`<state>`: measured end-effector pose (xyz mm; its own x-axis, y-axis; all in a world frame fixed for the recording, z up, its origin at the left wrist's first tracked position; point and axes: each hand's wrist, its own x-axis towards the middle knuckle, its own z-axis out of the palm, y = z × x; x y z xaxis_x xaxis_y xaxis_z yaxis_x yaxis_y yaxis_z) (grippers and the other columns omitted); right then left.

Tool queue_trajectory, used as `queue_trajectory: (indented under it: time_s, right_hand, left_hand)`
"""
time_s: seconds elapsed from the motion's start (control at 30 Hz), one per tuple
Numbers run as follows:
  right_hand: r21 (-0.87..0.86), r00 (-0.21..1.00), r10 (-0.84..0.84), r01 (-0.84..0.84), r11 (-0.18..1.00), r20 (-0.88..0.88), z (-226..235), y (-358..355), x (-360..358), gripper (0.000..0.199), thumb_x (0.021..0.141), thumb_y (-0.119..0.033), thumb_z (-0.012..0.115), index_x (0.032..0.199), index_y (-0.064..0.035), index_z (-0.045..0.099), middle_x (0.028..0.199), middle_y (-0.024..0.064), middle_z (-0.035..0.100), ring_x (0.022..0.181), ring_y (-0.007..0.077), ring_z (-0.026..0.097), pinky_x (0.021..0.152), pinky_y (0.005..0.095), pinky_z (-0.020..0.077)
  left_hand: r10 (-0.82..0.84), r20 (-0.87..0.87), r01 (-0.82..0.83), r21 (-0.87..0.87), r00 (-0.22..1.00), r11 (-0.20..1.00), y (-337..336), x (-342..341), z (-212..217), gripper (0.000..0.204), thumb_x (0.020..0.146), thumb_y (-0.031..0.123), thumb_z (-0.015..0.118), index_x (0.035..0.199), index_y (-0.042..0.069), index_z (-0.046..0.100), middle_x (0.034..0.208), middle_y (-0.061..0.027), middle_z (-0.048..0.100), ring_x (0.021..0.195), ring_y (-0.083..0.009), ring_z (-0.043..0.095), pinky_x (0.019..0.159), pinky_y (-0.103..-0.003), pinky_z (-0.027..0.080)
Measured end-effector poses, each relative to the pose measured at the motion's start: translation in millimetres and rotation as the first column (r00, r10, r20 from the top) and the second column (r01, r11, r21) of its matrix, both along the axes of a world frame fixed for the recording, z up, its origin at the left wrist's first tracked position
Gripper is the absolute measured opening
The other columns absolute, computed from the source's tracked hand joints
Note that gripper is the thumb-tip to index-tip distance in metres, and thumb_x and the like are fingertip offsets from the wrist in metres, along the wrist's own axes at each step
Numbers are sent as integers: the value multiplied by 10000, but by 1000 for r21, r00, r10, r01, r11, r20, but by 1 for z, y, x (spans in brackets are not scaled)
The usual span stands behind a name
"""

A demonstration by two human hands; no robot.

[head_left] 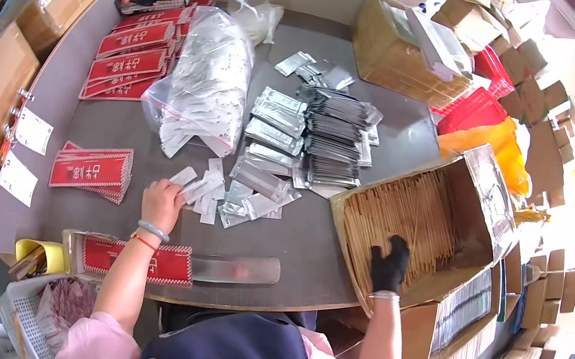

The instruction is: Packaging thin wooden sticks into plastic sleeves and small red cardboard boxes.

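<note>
My bare left hand [162, 203], with a grey bangle and a red cord at the wrist, is at the small white packets [211, 188] on the grey table. Its fingertips close on one of them. My right hand [389, 265] wears a black glove and hangs over a cardboard box [346, 253] full of thin tan wooden sticks [403, 209]. Thumb and forefinger stand apart, with nothing visible between them. Beside the white packets lie silver sachets [261, 179]. Near the front edge, a red printed sleeve [136, 259] rests in a clear tray [243, 270].
A large plastic bag of white packets [210, 77] lies mid-table. Stacks of red sleeves [92, 170] are at the left. Rows of dark sachets [335, 138] sit right of centre. A carton [404, 59] stands at the back right, a yellow container [40, 257] at the front left.
</note>
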<state>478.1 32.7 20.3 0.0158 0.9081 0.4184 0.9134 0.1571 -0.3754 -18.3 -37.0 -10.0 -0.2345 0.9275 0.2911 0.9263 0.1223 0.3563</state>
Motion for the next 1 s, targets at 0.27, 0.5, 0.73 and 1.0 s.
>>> queue_trajectory:
  time_s: [0.27, 0.5, 0.73, 1.0]
  right_hand:
    - [-355, 970, -205, 239, 904, 133, -14, 6, 52, 374, 806, -218, 628, 1109, -1, 619, 1097, 194, 623, 1073, 384, 557, 951, 456, 439]
    - [-218, 980, -124, 157, 963, 157, -13, -11, 34, 307, 826, -155, 584, 1087, 1, 627, 1036, 189, 625, 1004, 383, 580, 896, 461, 457]
    - [-212, 976, -208, 219, 953, 71, -7, -23, 30, 260, 845, -101, 562, 1074, 3, 627, 1048, 197, 626, 1002, 374, 575, 906, 453, 453]
    - [-84, 987, -109, 120, 989, 122, -4, -28, 22, 99, 828, -87, 552, 861, -1, 585, 908, 209, 563, 917, 388, 537, 802, 479, 427]
  left_hand:
    - [-84, 256, 39, 175, 963, 984, -3, 34, 25, 47, 828, 47, 637, 869, 23, 635, 820, -177, 630, 789, -374, 627, 671, -438, 505]
    - [-437, 193, 377, 282, 879, 882, 76, 94, 20, 159, 783, 0, 652, 934, 0, 603, 1106, -172, 603, 1068, -383, 562, 890, -437, 485]
    - [-405, 3, 405, -65, 914, 912, 101, 92, 17, 382, 709, 134, 756, 1071, 130, 633, 1122, -91, 566, 1128, -309, 505, 950, -464, 395]
    - [-381, -16, 378, -83, 924, 922, 106, 96, 28, 426, 678, 156, 804, 1071, 168, 640, 1063, -45, 550, 1047, -278, 522, 869, -450, 408]
